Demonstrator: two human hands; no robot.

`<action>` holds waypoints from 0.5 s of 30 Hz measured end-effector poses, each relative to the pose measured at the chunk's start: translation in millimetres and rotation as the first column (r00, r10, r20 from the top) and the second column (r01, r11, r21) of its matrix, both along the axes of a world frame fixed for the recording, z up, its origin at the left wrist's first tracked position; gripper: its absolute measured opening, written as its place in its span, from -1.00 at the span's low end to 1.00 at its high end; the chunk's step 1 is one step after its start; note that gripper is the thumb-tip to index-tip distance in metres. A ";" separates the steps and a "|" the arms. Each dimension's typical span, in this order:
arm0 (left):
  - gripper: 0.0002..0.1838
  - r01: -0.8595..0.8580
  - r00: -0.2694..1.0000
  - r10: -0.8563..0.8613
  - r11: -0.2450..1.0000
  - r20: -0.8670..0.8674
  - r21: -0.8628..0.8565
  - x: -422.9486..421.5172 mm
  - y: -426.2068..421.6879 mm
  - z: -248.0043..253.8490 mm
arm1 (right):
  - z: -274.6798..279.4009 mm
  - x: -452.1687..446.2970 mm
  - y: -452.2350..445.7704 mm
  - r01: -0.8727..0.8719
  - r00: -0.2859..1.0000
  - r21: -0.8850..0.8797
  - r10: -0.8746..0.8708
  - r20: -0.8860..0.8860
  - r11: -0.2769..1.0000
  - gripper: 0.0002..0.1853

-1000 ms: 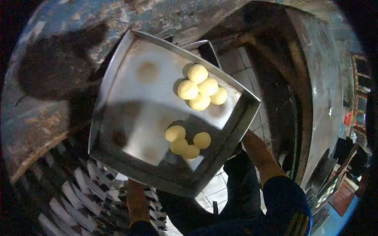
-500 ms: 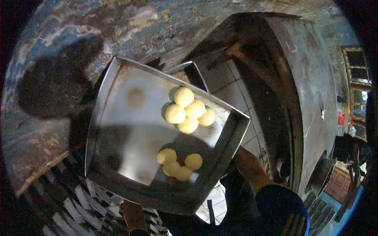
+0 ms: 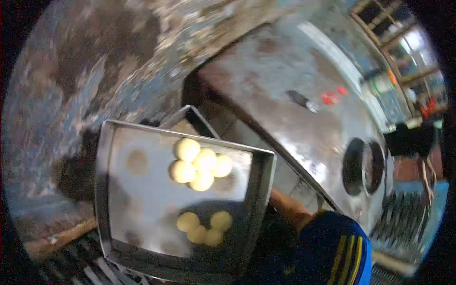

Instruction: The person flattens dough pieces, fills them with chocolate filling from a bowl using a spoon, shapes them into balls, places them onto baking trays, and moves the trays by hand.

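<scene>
A square metal tray [image 3: 256, 199] with raised walls sits low in the view. On its floor rest several pale round balls, like dough balls, in two clusters: a brightly lit cluster [image 3: 204, 160] and a shaded cluster [image 3: 212, 237] nearer me. My right hand [image 3: 285, 205] grips the tray's right side, its fingers mostly hidden behind the wall. A blue sleeve with yellow stripes covers that arm. My left hand does not show.
Just beyond the tray stands another metal container [image 3: 209, 124]. A worn counter [image 3: 285, 128] on the right bears a dark bottle-like object [image 3: 302, 100], red items [image 3: 330, 98] and a round ring-like object [image 3: 373, 167]. A peeling wall [image 3: 109, 57] rises at left; dark slats lie below.
The view has swung right, bringing more of the counter into sight. In the picture the tray has shifted left and levelled. The left forearm under it has gone out of view.
</scene>
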State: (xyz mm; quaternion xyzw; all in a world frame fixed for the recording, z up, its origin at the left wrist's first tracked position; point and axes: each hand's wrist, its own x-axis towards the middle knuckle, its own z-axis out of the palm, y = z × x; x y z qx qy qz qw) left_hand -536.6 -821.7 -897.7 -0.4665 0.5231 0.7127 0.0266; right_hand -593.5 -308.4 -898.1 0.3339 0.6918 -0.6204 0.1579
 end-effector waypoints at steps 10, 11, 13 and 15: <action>-0.25 0.399 0.914 -0.406 0.901 -0.005 -0.171 78.9 100.8 219.5 | 171.5 91.1 69.6 0.309 0.856 -0.194 -0.361 -0.370 0.931 -0.30; -0.26 0.445 0.892 -0.452 0.878 -0.002 -0.176 95.1 105.9 239.8 | 192.1 118.0 83.5 0.363 0.805 -0.199 -0.414 -0.425 0.910 -0.30; -0.27 0.496 0.863 -0.505 0.850 -0.004 -0.176 125.4 121.9 279.7 | 272.3 167.7 122.2 0.372 0.837 -0.204 -0.422 -0.349 0.906 -0.35; -0.27 0.554 0.824 -0.567 0.810 -0.016 -0.191 139.0 131.3 309.5 | 269.3 205.0 149.7 0.445 0.773 -0.245 -0.508 -0.380 0.861 -0.40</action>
